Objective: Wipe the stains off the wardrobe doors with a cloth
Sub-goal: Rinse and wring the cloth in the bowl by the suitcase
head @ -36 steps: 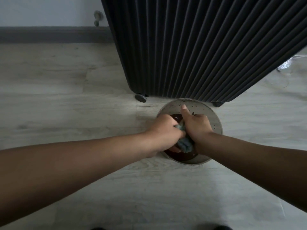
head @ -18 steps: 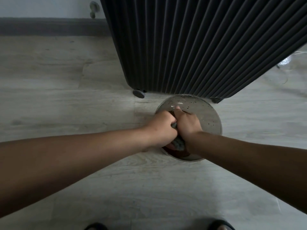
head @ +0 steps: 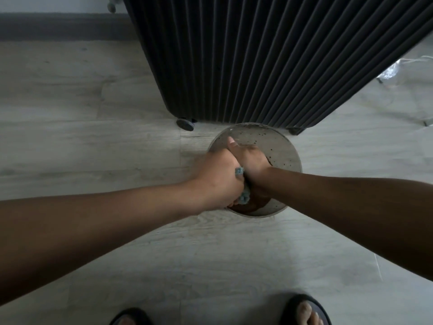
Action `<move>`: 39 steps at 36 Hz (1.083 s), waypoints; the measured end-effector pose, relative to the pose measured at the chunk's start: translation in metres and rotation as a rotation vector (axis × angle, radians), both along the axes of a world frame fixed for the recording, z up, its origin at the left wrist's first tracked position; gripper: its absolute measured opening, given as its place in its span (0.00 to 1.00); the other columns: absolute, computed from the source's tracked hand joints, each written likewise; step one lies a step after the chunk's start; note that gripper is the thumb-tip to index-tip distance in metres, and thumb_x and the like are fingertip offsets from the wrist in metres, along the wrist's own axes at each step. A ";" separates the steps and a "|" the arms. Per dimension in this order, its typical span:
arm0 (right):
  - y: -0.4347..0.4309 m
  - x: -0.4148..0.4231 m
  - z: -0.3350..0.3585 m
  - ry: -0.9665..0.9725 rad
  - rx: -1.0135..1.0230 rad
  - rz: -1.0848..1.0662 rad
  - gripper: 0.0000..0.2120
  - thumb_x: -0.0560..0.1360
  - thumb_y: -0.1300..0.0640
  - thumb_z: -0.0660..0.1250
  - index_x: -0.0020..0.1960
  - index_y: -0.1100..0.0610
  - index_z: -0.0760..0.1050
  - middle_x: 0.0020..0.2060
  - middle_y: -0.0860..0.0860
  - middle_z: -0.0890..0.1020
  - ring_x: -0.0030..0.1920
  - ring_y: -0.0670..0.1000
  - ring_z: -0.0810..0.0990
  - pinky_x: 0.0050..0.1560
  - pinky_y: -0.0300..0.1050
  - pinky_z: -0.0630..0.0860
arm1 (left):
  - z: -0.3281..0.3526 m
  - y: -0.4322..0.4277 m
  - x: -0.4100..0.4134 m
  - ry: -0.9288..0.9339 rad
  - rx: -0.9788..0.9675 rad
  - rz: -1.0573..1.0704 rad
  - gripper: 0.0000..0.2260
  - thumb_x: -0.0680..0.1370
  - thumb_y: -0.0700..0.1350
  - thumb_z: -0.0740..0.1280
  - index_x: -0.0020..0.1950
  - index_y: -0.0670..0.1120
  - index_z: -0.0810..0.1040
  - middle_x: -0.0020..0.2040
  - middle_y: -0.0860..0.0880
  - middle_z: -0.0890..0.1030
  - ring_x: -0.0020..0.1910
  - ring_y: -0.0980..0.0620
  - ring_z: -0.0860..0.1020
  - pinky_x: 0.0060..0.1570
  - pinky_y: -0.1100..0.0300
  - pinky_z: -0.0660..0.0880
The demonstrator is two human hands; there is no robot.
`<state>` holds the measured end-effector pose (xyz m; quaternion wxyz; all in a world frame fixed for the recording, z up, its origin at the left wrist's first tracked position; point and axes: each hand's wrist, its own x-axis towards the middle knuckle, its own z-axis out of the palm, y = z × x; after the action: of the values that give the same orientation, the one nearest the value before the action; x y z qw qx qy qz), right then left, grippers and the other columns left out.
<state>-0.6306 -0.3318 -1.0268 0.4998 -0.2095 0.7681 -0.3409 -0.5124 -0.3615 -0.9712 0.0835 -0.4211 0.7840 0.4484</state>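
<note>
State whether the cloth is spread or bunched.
Bunched: only blue tufts of cloth show between the gripping left hand and right hand.

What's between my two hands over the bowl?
A bunched blue-grey cloth, gripped by the left hand and right hand over the speckled round grey bowl, seen in the head view.

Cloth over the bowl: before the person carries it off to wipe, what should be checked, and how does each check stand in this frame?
1. Cloth gripped by both hands: ok; left hand and right hand close round it.
2. Cloth over the bowl so drips land inside: ok.
3. Cloth wrung out enough: cannot tell; the hands hide most of it.
4. Bowl sitting level on the floor: ok.
5. Liquid in the bowl clean: not ok; it looks dark brown.
6. Stains on the dark ribbed panel located: cannot tell; none shows in this dim view.
</note>
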 end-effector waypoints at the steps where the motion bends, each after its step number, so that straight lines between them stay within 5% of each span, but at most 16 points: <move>1: 0.004 -0.001 -0.003 -0.007 0.009 0.004 0.25 0.83 0.42 0.60 0.46 0.63 0.81 0.37 0.51 0.82 0.41 0.55 0.80 0.45 0.42 0.75 | 0.000 0.002 0.002 -0.004 -0.005 -0.021 0.11 0.82 0.39 0.67 0.39 0.47 0.77 0.34 0.46 0.81 0.29 0.53 0.79 0.24 0.64 0.71; 4: 0.007 -0.003 -0.007 0.022 -0.005 0.042 0.24 0.84 0.43 0.60 0.35 0.57 0.77 0.27 0.46 0.80 0.35 0.47 0.79 0.37 0.41 0.72 | 0.002 0.004 0.004 -0.007 -0.030 -0.054 0.15 0.82 0.40 0.67 0.35 0.48 0.73 0.33 0.47 0.79 0.30 0.53 0.79 0.26 0.64 0.71; 7: 0.003 -0.008 -0.002 0.080 -0.046 0.107 0.24 0.84 0.43 0.59 0.35 0.53 0.77 0.30 0.45 0.81 0.35 0.43 0.79 0.36 0.37 0.70 | 0.005 -0.001 0.001 0.001 -0.051 -0.047 0.15 0.82 0.42 0.67 0.35 0.47 0.74 0.33 0.48 0.79 0.32 0.52 0.79 0.29 0.62 0.70; 11: -0.004 -0.016 0.004 0.069 -0.085 0.193 0.18 0.83 0.45 0.63 0.39 0.50 0.82 0.41 0.46 0.84 0.46 0.46 0.81 0.43 0.37 0.73 | 0.017 -0.010 0.002 0.059 -0.019 -0.043 0.14 0.83 0.41 0.68 0.37 0.45 0.76 0.29 0.49 0.79 0.22 0.59 0.77 0.23 0.67 0.68; 15: 0.001 -0.032 0.013 -0.133 -0.153 0.234 0.11 0.82 0.58 0.65 0.44 0.55 0.82 0.36 0.47 0.85 0.37 0.44 0.84 0.35 0.34 0.77 | 0.023 -0.017 0.007 0.110 0.033 -0.090 0.11 0.83 0.41 0.68 0.41 0.41 0.79 0.27 0.46 0.80 0.19 0.58 0.75 0.21 0.65 0.68; 22: 0.006 -0.054 0.022 -0.109 -0.169 0.420 0.11 0.84 0.56 0.61 0.59 0.53 0.82 0.57 0.50 0.85 0.60 0.47 0.83 0.63 0.42 0.76 | 0.025 -0.031 0.011 0.143 0.123 -0.129 0.06 0.83 0.43 0.68 0.47 0.45 0.82 0.35 0.43 0.85 0.28 0.50 0.79 0.26 0.62 0.72; 25: 0.015 -0.062 0.023 -0.090 -0.136 0.408 0.12 0.84 0.54 0.62 0.62 0.55 0.81 0.57 0.47 0.85 0.60 0.44 0.82 0.62 0.40 0.75 | 0.018 -0.038 0.018 0.116 0.153 -0.121 0.06 0.83 0.43 0.69 0.46 0.47 0.82 0.32 0.45 0.84 0.29 0.51 0.80 0.30 0.60 0.74; 29: 0.021 -0.060 0.027 -0.312 -0.151 0.298 0.16 0.82 0.52 0.62 0.59 0.62 0.82 0.56 0.59 0.85 0.59 0.58 0.83 0.65 0.53 0.78 | 0.007 -0.043 0.022 0.141 0.172 -0.122 0.09 0.82 0.41 0.70 0.42 0.46 0.80 0.31 0.51 0.81 0.31 0.55 0.81 0.36 0.55 0.79; 33: 0.015 -0.065 0.041 -0.439 -0.066 0.396 0.21 0.74 0.49 0.68 0.61 0.62 0.80 0.59 0.59 0.84 0.62 0.56 0.82 0.65 0.50 0.77 | 0.000 -0.048 0.020 0.264 0.275 0.019 0.08 0.82 0.41 0.69 0.43 0.48 0.80 0.34 0.59 0.82 0.35 0.64 0.79 0.42 0.62 0.74; 36: 0.009 -0.065 0.054 -0.414 -0.012 0.379 0.17 0.72 0.59 0.72 0.59 0.63 0.79 0.57 0.59 0.84 0.60 0.57 0.83 0.62 0.52 0.79 | 0.004 -0.044 0.019 0.315 0.432 0.285 0.05 0.83 0.42 0.67 0.53 0.52 0.80 0.51 0.53 0.86 0.50 0.54 0.85 0.47 0.52 0.84; 39: 0.011 -0.053 0.080 -0.448 0.006 0.223 0.20 0.73 0.63 0.71 0.65 0.63 0.77 0.60 0.61 0.83 0.62 0.59 0.82 0.64 0.57 0.78 | 0.021 -0.033 0.028 0.354 0.573 0.521 0.07 0.82 0.39 0.70 0.58 0.47 0.79 0.56 0.47 0.85 0.49 0.48 0.87 0.45 0.50 0.85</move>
<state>-0.6838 -0.3208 -0.9464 0.6928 -0.2104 0.6114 -0.3193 -0.4848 -0.3942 -0.9502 -0.0548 -0.4813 0.4972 0.7198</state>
